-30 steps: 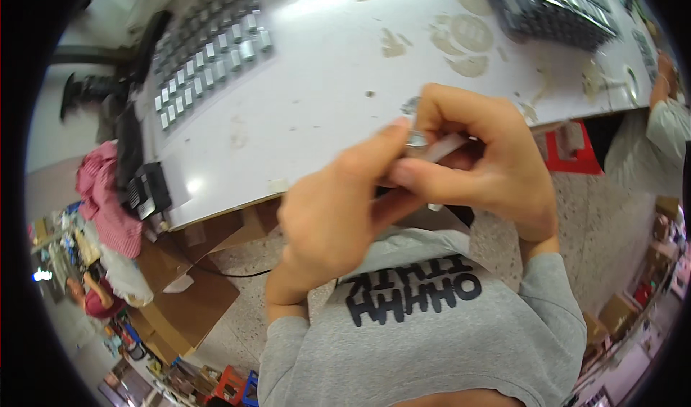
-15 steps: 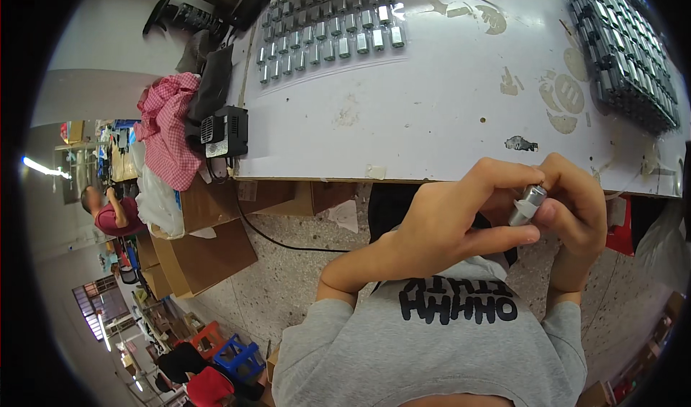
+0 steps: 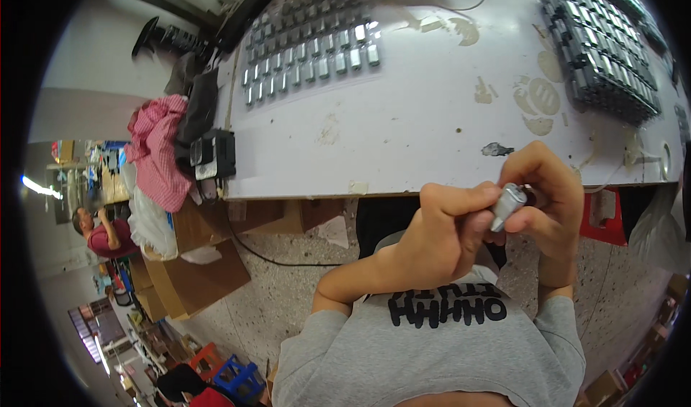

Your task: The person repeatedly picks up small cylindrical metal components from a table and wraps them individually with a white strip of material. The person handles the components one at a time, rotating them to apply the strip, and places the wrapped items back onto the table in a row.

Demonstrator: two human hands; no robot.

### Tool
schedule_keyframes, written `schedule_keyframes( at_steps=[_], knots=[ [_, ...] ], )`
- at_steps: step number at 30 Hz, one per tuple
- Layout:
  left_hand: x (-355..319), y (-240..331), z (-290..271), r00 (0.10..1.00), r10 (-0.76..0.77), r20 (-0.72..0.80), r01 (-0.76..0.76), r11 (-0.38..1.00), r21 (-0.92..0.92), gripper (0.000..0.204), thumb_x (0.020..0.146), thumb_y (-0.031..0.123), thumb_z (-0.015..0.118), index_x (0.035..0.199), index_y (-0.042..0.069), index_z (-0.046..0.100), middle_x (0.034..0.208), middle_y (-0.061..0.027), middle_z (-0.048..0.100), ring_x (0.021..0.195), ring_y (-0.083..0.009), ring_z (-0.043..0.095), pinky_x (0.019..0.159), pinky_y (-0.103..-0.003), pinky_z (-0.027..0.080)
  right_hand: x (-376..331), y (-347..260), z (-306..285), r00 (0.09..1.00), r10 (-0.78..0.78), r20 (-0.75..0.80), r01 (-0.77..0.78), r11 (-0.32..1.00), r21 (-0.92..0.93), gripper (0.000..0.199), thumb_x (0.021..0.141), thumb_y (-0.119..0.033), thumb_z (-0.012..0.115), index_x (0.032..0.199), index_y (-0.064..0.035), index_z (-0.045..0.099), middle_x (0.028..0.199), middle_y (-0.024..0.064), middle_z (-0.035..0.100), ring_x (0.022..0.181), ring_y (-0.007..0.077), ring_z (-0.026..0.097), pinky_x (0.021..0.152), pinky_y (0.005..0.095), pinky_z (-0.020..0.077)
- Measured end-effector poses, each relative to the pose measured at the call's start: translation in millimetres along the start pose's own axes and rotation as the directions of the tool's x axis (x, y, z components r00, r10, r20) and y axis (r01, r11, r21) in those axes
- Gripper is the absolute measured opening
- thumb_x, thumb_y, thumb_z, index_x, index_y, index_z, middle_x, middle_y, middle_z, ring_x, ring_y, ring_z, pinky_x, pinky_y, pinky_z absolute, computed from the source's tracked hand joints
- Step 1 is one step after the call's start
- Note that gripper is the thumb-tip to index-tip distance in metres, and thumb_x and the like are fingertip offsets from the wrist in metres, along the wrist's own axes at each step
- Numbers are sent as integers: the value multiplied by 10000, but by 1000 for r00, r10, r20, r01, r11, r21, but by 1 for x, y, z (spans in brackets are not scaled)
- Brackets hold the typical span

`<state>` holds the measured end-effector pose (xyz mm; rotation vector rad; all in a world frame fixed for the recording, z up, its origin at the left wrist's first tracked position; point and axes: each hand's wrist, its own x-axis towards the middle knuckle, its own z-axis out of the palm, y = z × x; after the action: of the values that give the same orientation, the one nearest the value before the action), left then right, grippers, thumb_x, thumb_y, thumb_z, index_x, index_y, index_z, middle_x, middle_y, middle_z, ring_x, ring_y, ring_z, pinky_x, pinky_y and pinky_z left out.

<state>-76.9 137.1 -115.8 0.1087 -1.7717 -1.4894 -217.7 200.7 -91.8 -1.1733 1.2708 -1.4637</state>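
Note:
A small silver can-shaped motor [image 3: 509,202] is held between my two hands, just off the table's front edge. My left hand [image 3: 440,236] pinches it from the left between thumb and fingers. From the other side, the fingers of my right hand [image 3: 553,195] are curled round it, with the thumb against its lower side. My fingertips partly cover the motor, and its far end is hidden. Rows of similar silver motors [image 3: 322,67] stand in a clear tray at the table's far left. More of them fill a stack of trays [image 3: 604,65] at the far right.
The white table [image 3: 403,133] has worn patches and a dark chip. A black boxy device [image 3: 214,155] sits at its left edge, near a pink checked cloth [image 3: 160,144]. Cardboard boxes [image 3: 205,277] stand on the floor at left. Other people are in the left background.
My left fingers have closed in on the motor, where the thumb and forefinger were spread wider along it. The motor is turned a little, and the whole view has shifted slightly.

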Motion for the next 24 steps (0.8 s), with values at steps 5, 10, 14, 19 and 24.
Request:
schedule_keyframes(
  at_steps=[5,10,14,19,24],
  knots=[
    [5,0,5,996,-59,71,64,995,-78,255,917,185,336,1099,45,225,860,-174,542,649,-144,566,594,-258,495,2,2,-6,996,-77,51,71,991,117,306,672,-112,732,810,-3,482,658,17,514,545,34,510,454,149,386],
    [13,4,8,982,-36,183,38,999,-10,284,920,153,324,1148,44,196,817,-158,531,699,-150,538,652,-271,461,1,7,-13,982,-185,40,182,981,63,295,696,-116,716,832,-3,480,655,8,481,522,27,486,440,150,375],
    [8,-3,9,991,13,130,-26,995,96,351,906,127,367,1185,27,179,813,-131,522,687,-141,515,650,-266,450,-2,-3,-4,995,-76,-65,84,989,118,273,699,-123,714,830,-10,504,653,1,486,493,23,441,438,153,365],
    [8,2,5,996,35,82,-67,900,430,365,821,29,502,1150,-21,352,856,-129,543,699,-166,539,633,-265,466,1,0,-9,915,-388,-109,344,893,-290,263,683,-149,725,774,-16,517,620,-5,472,489,34,410,441,164,331],
    [24,12,3,996,85,13,-78,835,545,483,643,-46,680,1091,-28,501,834,-115,585,698,-190,579,616,-264,484,4,-10,-7,925,-368,-93,297,854,-428,272,658,-156,742,720,-37,506,571,-10,474,501,28,434,424,158,333]
  ],
)
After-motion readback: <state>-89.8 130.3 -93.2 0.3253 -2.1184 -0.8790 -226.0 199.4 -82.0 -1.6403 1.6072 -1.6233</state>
